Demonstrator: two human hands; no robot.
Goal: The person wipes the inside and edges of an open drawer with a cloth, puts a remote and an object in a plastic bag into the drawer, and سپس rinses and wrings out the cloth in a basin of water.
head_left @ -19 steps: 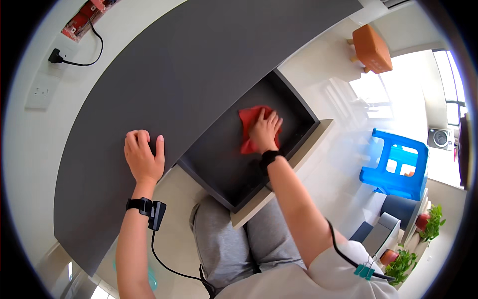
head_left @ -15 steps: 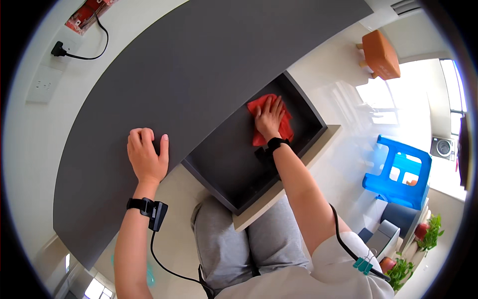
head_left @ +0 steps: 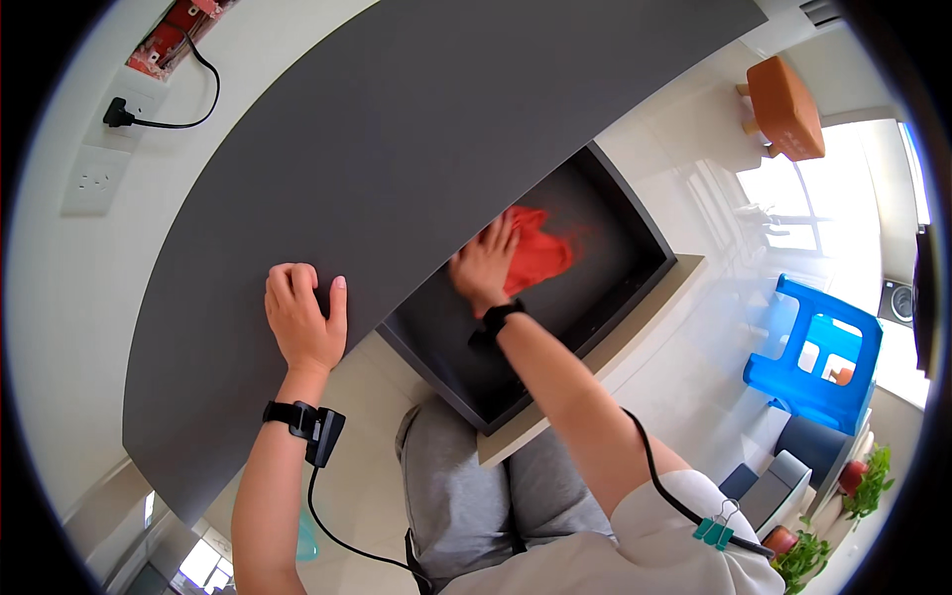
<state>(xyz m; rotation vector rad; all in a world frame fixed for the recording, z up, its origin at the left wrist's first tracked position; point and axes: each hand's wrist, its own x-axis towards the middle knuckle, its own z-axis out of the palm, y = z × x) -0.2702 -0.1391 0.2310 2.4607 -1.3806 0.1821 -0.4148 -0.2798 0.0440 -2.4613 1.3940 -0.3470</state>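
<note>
A red cloth (head_left: 538, 256) lies crumpled inside an open dark grey drawer (head_left: 612, 223) with a pale front. My right hand (head_left: 486, 266) presses on the cloth's left side, close to the edge of the grey tabletop (head_left: 397, 139). Its fingers are on the cloth and somewhat blurred, and the cloth trails to the right of them. On the tabletop rests my left hand (head_left: 305, 315), holding nothing, with its fingers slightly bent and the thumb apart. Each wrist wears a black strap; a black device with a cable sits on the left one.
The drawer juts out over my lap. A blue plastic stool (head_left: 815, 357) and an orange stool (head_left: 783, 107) stand on the floor to the right. Potted plants (head_left: 863, 486) are at the lower right. A black plug (head_left: 119, 112) is in the wall at upper left.
My right hand has slid left across the drawer, toward the tabletop edge, dragging the red cloth with it. My left hand stays at the same place on the tabletop. The view has shifted slightly.
</note>
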